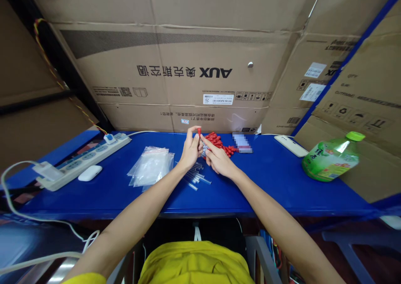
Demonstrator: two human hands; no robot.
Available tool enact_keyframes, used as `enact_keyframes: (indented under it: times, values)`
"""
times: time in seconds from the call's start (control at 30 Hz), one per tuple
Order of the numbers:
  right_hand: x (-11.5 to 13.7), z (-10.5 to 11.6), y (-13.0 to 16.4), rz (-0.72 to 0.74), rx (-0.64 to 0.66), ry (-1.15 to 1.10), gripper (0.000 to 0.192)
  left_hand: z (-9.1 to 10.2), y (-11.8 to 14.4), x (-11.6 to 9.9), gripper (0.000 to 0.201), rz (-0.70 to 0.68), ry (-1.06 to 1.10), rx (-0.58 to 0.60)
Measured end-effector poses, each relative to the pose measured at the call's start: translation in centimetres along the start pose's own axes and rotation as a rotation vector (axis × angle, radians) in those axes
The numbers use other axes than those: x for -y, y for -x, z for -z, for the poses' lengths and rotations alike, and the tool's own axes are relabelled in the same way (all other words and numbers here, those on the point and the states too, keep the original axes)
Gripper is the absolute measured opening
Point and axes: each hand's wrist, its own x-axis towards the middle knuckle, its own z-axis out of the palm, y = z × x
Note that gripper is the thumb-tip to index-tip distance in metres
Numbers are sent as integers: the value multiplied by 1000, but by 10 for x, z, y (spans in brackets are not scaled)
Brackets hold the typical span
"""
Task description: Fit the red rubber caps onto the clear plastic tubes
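Above the middle of the blue table, my left hand [189,151] pinches a small red rubber bulb [199,130] between its fingertips. A thin clear tube [204,143] is gripped in my right hand [221,162], slanting up toward the bulb. Bulb and tube ends meet closely, but I cannot tell whether one is inside the other. Behind my right hand lies a pile of red rubber bulbs [214,139]. Several loose clear tubes [194,176] are scattered under and in front of my hands. Clear plastic bags [150,167] lie stacked left of my left hand.
A white power strip [90,156] and a small white case [90,173] occupy the left side. At the right are a green drink bottle [331,158] and a white flat device [291,146]. A pixelated rectangle [242,143] lies behind the bulbs. A cardboard wall [188,46] borders the back.
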Motion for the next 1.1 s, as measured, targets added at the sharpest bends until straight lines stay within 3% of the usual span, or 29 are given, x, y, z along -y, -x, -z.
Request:
enact_keyframes:
  times: [0.47, 0.73, 1.1]
  values:
    - [-3, -11, -2, 61, -144, -3, 63, -15, 5, 0, 42, -34, -50, -9]
    - [-5, -13, -3, 51, -191, -28, 66, -9, -1, 6, 67, -56, -107, 25]
    - [-12, -15, -5, 53, -223, 100, 70, 1, -9, 19, 45, -100, -287, 63]
